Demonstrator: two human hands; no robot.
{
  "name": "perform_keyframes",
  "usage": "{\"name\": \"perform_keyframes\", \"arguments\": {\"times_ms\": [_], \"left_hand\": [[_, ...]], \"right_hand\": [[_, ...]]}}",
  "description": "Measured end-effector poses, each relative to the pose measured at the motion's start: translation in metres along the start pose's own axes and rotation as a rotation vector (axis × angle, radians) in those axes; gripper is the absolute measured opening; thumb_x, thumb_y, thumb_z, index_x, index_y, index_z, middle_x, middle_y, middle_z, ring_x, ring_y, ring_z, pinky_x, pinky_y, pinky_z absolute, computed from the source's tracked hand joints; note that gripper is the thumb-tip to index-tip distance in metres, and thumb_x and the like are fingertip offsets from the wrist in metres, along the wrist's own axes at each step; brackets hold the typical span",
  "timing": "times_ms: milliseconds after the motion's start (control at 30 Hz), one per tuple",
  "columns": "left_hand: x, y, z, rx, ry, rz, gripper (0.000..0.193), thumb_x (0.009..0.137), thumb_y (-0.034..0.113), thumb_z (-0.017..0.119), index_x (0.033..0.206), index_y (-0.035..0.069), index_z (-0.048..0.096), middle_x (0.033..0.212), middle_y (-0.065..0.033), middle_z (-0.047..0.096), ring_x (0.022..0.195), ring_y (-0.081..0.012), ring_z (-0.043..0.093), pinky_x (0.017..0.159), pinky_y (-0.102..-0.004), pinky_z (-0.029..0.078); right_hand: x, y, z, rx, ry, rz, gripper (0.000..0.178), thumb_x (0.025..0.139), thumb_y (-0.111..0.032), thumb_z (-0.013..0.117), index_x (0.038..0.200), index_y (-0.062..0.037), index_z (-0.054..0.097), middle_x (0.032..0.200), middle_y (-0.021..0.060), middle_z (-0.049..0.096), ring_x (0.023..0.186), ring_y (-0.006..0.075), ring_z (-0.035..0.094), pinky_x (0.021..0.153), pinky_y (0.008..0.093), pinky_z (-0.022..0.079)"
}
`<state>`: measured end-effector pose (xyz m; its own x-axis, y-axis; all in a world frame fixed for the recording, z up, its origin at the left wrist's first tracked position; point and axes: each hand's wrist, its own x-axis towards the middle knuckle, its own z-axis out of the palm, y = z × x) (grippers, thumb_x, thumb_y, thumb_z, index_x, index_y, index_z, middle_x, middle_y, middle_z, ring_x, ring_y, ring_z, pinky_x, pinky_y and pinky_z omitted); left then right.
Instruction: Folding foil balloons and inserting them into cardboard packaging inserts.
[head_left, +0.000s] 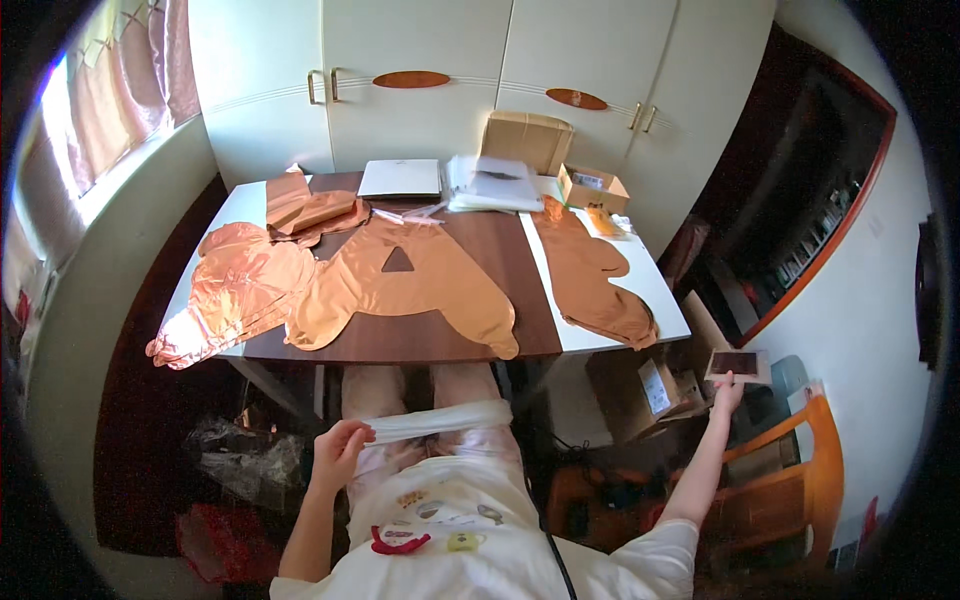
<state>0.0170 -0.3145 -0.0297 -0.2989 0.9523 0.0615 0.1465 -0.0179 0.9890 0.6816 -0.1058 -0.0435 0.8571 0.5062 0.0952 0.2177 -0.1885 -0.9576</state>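
Note:
Over my lap lies a long, folded strip of whitish, see-through plastic (445, 420). My left hand (342, 450) is closed at the strip's left end, its fingertips pinching the edge. Far out to the right, my right hand (730, 392) grips a flat, pale rectangular piece with a dark panel (737, 364); its exact kind cannot be made out. Flat on the table before me is a copper-coloured, A-shaped foil balloon (400, 285). A crumpled foil balloon (235, 285) lies to its left, and another curved foil balloon (590, 275) to its right.
The brown and white table (400, 347) carries a white flat box (400, 178), a stack of clear plastic sleeves (490, 185) and a small open carton (592, 188) at its back. A wooden chair (820, 460) and cardboard box (660, 390) stand at right. Crumpled clear plastic (250, 460) lies lower left.

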Motion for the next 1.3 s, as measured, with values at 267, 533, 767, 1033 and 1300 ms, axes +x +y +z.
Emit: {"name": "perform_keyframes", "arguments": {"times_ms": [267, 533, 767, 1033, 1300], "left_hand": [[-0.003, -0.026, -0.002, 0.092, -0.052, 0.031, 0.011, 0.088, 0.006, 0.055, 0.093, -0.002, 0.06, 0.079, -0.0069, 0.066, 0.075, -0.01, 0.062, 0.065, -0.0231, 0.049], [0.018, 0.004, 0.05, 0.149, -0.388, 0.016, 0.036, 0.084, 0.009, 0.063, 0.119, 0.006, 0.053, 0.078, -0.0036, 0.062, 0.068, -0.0077, 0.057, 0.063, -0.0243, 0.049], [0.017, 0.031, 0.081, 0.092, -0.528, 0.199, 0.019, 0.087, 0.021, 0.062, 0.094, 0.003, 0.062, 0.068, -0.003, 0.057, 0.063, -0.0093, 0.051, 0.058, -0.0253, 0.044], [0.03, -0.011, 0.005, -0.083, -0.411, -0.194, 0.018, 0.089, 0.02, 0.059, 0.096, 0.003, 0.062, 0.086, 0.0003, 0.061, 0.076, -0.009, 0.054, 0.071, -0.0241, 0.046], [0.038, -0.014, 0.007, -0.152, -0.51, -0.192, 0.031, 0.089, 0.021, 0.059, 0.112, 0.001, 0.055, 0.091, -0.0026, 0.06, 0.079, -0.0095, 0.054, 0.07, -0.024, 0.045]], "right_hand": [[-0.008, 0.014, -0.012, -0.663, -0.108, -0.362, 0.051, 0.086, -0.047, 0.054, 0.087, 0.0038, 0.059, 0.079, 0.0176, 0.061, 0.071, 0.0333, 0.058, 0.063, 0.0426, 0.043], [-0.282, -0.087, 0.052, 0.322, -1.216, -0.361, 0.023, 0.089, -0.025, 0.054, 0.074, -0.0075, 0.057, 0.071, -0.0025, 0.052, 0.058, 0.0048, 0.041, 0.052, 0.0208, 0.035], [-0.439, -0.114, 0.099, 0.883, -1.511, -0.193, 0.03, 0.093, -0.029, 0.051, 0.073, -0.007, 0.045, 0.058, -0.001, 0.039, 0.051, 0.0083, 0.035, 0.047, 0.0234, 0.027], [-0.451, -0.123, 0.145, 0.688, -1.699, -0.145, 0.019, 0.095, -0.021, 0.046, 0.081, -0.0081, 0.048, 0.066, -0.0028, 0.044, 0.057, 0.0047, 0.037, 0.051, 0.0208, 0.032], [-0.498, -0.116, 0.18, 0.736, -1.692, -0.263, 0.025, 0.097, -0.027, 0.042, 0.081, -0.0077, 0.042, 0.064, -0.0013, 0.041, 0.055, 0.0071, 0.036, 0.05, 0.021, 0.032]]}}
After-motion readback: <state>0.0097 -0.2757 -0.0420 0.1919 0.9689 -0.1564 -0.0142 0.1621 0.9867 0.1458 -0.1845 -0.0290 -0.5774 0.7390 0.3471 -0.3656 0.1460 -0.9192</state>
